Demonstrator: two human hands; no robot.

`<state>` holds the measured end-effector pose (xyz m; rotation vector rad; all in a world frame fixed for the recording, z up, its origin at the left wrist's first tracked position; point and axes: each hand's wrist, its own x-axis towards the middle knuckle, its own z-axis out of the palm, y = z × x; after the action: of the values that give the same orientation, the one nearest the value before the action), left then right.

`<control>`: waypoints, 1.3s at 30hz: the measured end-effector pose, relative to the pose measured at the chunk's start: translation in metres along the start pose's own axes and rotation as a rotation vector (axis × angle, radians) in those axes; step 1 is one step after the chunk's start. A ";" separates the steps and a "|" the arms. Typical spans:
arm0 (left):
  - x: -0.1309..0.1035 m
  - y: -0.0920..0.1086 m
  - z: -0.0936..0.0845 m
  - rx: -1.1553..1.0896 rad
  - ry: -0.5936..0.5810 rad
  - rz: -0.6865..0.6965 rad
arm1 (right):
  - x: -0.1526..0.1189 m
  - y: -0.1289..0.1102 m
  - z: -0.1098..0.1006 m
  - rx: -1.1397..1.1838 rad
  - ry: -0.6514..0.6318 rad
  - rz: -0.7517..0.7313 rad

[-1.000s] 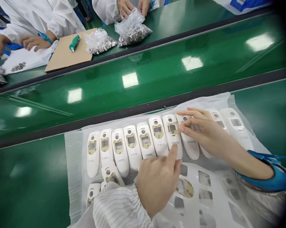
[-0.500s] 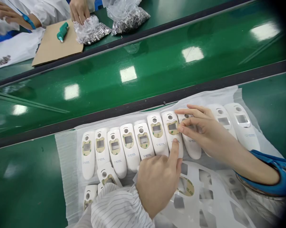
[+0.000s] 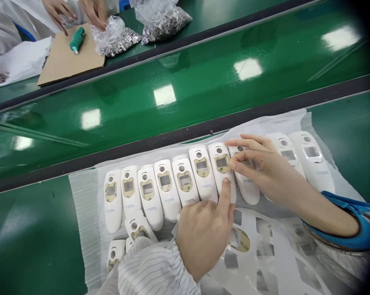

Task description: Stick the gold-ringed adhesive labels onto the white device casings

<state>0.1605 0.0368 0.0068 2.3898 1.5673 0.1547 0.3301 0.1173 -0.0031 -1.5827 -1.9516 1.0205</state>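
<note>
A row of several white plastic device shells [image 3: 165, 187] lies side by side on a white foam sheet [image 3: 85, 213]. Most carry a yellowish sticker around the display window. My left hand [image 3: 205, 231] presses its index finger on the lower part of one shell [image 3: 223, 170]. My right hand [image 3: 261, 166] pinches at the edge of that shell's window sticker with thumb and fingertips. A white sticker backing sheet [image 3: 258, 254] with one yellowish sticker [image 3: 241, 239] lies under my left hand. Two shells [image 3: 307, 157] at the right have bare windows.
A green conveyor belt [image 3: 185, 86] runs across behind the foam sheet. Beyond it, other people's hands [image 3: 77, 10] work at clear bags of small metal parts [image 3: 117, 35], beside a cardboard sheet [image 3: 69, 59] with a teal tool [image 3: 76, 39]. More shells [image 3: 132, 229] lie in a second row.
The view has shifted slightly; my hands stay on the same shell, the left index finger sliding a little upward. The people across the belt have moved their hands onto the bag.
</note>
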 end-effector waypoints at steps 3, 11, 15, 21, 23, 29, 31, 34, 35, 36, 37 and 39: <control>0.000 0.000 -0.001 0.000 -0.011 0.002 | 0.000 0.000 0.001 -0.004 -0.001 0.001; 0.001 -0.002 -0.001 -0.008 0.015 0.003 | 0.001 -0.001 0.003 -0.007 0.017 -0.007; 0.003 -0.002 -0.001 0.002 0.022 0.007 | 0.000 -0.002 0.003 -0.022 0.012 -0.007; 0.005 -0.002 -0.001 0.015 0.011 0.000 | -0.001 -0.002 0.004 -0.040 0.021 -0.007; 0.007 -0.002 -0.003 0.021 0.000 -0.014 | -0.001 -0.002 0.004 -0.048 0.024 -0.012; 0.012 0.000 -0.006 0.026 -0.060 -0.036 | -0.001 0.000 0.005 -0.074 0.031 -0.037; 0.012 0.000 -0.005 0.032 -0.056 -0.039 | -0.001 0.001 0.006 -0.076 0.041 -0.045; 0.012 0.001 -0.004 0.036 -0.046 -0.042 | -0.002 0.003 0.007 -0.088 0.062 -0.065; 0.012 0.001 -0.003 0.034 -0.043 -0.042 | -0.002 0.003 0.008 -0.095 0.068 -0.072; 0.012 0.001 -0.003 0.031 -0.044 -0.041 | -0.002 0.004 0.008 -0.100 0.073 -0.080; 0.012 0.001 -0.003 0.029 -0.047 -0.040 | -0.002 0.005 0.009 -0.105 0.077 -0.087; 0.013 0.001 -0.003 0.033 -0.059 -0.039 | -0.002 0.005 0.009 -0.112 0.087 -0.102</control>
<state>0.1660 0.0486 0.0095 2.3649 1.6002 0.0502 0.3276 0.1130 -0.0129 -1.5407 -2.0379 0.8014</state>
